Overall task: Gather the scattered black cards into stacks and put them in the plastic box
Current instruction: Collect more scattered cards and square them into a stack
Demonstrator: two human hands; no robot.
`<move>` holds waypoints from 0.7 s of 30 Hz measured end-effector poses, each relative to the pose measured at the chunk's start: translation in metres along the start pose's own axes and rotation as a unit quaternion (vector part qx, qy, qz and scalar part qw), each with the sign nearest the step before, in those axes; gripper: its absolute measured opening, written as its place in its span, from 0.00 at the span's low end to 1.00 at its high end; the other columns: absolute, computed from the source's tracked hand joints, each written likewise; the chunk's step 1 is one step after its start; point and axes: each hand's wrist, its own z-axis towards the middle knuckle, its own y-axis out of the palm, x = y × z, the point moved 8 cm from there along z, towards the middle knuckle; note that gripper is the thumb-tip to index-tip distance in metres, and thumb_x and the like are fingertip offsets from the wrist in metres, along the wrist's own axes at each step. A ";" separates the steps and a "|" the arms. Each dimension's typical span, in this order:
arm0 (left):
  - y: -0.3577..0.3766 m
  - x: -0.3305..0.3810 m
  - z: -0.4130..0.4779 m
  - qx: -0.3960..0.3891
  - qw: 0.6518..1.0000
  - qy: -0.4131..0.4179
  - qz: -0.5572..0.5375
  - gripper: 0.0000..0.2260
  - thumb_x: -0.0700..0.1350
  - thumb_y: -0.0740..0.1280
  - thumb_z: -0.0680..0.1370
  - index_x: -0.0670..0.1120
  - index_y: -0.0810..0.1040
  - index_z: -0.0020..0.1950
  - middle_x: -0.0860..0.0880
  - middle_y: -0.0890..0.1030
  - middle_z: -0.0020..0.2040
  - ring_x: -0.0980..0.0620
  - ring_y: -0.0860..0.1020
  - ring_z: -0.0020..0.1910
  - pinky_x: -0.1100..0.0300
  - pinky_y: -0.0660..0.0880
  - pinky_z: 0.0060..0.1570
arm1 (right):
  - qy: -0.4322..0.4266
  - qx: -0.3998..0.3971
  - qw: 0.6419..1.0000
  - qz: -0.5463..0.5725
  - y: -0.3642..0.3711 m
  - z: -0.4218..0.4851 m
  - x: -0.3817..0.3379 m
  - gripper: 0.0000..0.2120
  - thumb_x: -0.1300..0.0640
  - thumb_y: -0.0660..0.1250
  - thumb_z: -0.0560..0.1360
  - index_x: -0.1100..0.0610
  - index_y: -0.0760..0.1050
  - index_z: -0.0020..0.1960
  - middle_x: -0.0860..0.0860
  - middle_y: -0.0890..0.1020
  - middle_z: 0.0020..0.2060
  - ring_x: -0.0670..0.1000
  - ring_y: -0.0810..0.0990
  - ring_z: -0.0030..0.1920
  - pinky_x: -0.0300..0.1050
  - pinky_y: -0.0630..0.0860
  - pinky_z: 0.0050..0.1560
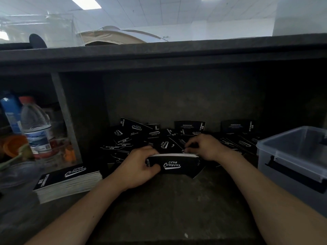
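The black cards [141,133] are lying in a loose heap at the back of a dark recess, each one printed in white script reading "Club Camping" (some are facing other ways, so the lettering is running at all angles). A small bundle [174,163] of them is standing on edge on the dark surface [168,206], its white card edges showing along the top. To the left, a tall squared stack [69,181] is sitting finished, and beyond a divider a water bottle [36,126] is standing among orange items. The plastic box [292,156] is waiting at the right, translucent grey and lidless, well apart from the heap. The left hand [139,167] is gripping the bundle's left end, thumb in front and fingers behind. The right hand [205,147] is curling over the bundle's right end, fingertips pinching the top cards.
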 end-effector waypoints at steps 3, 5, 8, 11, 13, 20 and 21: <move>0.000 0.002 0.000 0.000 1.000 0.011 0.012 0.08 0.44 0.68 0.70 0.51 0.82 0.48 0.57 0.80 0.44 0.59 0.80 0.45 0.70 0.72 0.44 | 0.034 0.054 0.998 -0.017 -0.013 -0.001 0.002 0.12 0.41 0.68 0.74 0.47 0.84 0.48 0.48 0.83 0.43 0.48 0.79 0.46 0.42 0.75 0.49; -0.001 0.002 0.000 0.000 1.000 0.016 0.017 0.08 0.44 0.68 0.70 0.53 0.81 0.48 0.58 0.81 0.44 0.59 0.81 0.46 0.70 0.72 0.45 | 0.043 0.074 0.996 -0.023 -0.014 0.000 0.002 0.09 0.48 0.67 0.76 0.49 0.84 0.51 0.51 0.84 0.47 0.51 0.81 0.51 0.41 0.74 0.50; 0.000 0.002 0.000 -0.006 1.000 0.010 0.016 0.08 0.45 0.68 0.71 0.55 0.80 0.47 0.58 0.81 0.43 0.58 0.81 0.46 0.69 0.73 0.45 | 0.034 0.025 0.998 -0.052 -0.004 0.002 0.002 0.20 0.62 0.65 0.74 0.50 0.78 0.64 0.54 0.75 0.66 0.55 0.71 0.67 0.44 0.68 0.66; -0.001 0.003 -0.001 -0.007 1.000 0.008 0.018 0.08 0.44 0.68 0.71 0.57 0.79 0.45 0.59 0.80 0.43 0.58 0.80 0.45 0.68 0.73 0.44 | 0.020 -0.037 0.997 -0.059 0.002 -0.003 -0.002 0.27 0.66 0.62 0.75 0.49 0.71 0.71 0.52 0.67 0.73 0.54 0.64 0.73 0.43 0.61 0.72; -0.001 0.002 -0.001 -0.008 1.000 0.002 0.014 0.09 0.43 0.69 0.72 0.58 0.79 0.45 0.58 0.80 0.42 0.57 0.81 0.44 0.68 0.73 0.43 | 0.017 -0.042 0.998 -0.049 0.001 -0.003 -0.003 0.22 0.61 0.64 0.77 0.50 0.72 0.70 0.52 0.70 0.71 0.53 0.68 0.71 0.41 0.64 0.70; -0.001 0.001 -0.001 -0.007 1.000 -0.007 0.017 0.09 0.43 0.69 0.72 0.58 0.78 0.43 0.59 0.80 0.41 0.58 0.80 0.44 0.70 0.72 0.42 | 0.010 -0.001 0.999 -0.044 -0.005 0.002 -0.005 0.15 0.57 0.67 0.75 0.50 0.79 0.62 0.52 0.75 0.64 0.53 0.71 0.67 0.43 0.67 0.67; -0.001 0.001 -0.002 -0.007 1.000 -0.008 0.017 0.09 0.43 0.69 0.72 0.58 0.78 0.43 0.59 0.80 0.41 0.59 0.80 0.44 0.70 0.72 0.42 | 0.000 -0.010 0.999 -0.034 -0.003 0.001 -0.007 0.19 0.61 0.67 0.75 0.50 0.77 0.64 0.53 0.71 0.69 0.53 0.67 0.70 0.41 0.63 0.69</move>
